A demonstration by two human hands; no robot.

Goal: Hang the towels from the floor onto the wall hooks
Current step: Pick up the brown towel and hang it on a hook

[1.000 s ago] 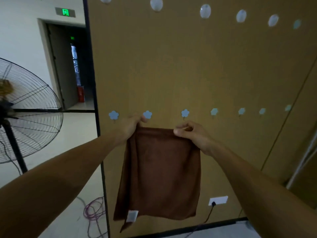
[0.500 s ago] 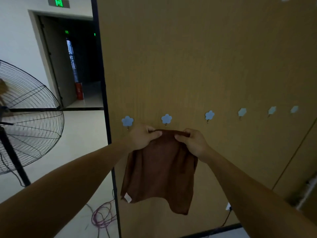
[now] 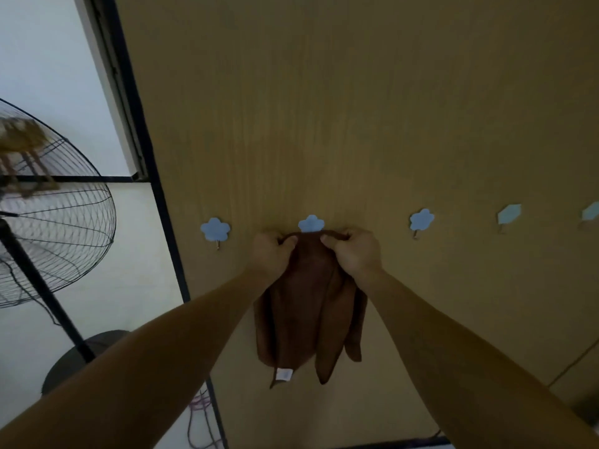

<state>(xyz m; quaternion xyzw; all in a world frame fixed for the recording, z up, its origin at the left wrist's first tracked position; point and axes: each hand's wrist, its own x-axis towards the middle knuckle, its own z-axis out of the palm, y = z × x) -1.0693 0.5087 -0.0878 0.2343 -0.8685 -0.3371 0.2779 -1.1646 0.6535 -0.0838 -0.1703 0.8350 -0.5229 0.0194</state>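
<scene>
Left hand [image 3: 271, 254]: fingers curled round the top edge of the brown towel [image 3: 308, 306], thumb pinching it from the front.
Right hand [image 3: 355, 252]: pinches the same edge, just beside the left.
Towel: bunched between the two grips, the rest hanging in folds below them against the wooden panel [image 3: 356, 124].
Blue flower hook [image 3: 311, 223]: directly above the gap between the hands, touching the towel's top edge.
Neighbouring hooks [image 3: 215, 229]: one on either side of the grips, bare.
</scene>
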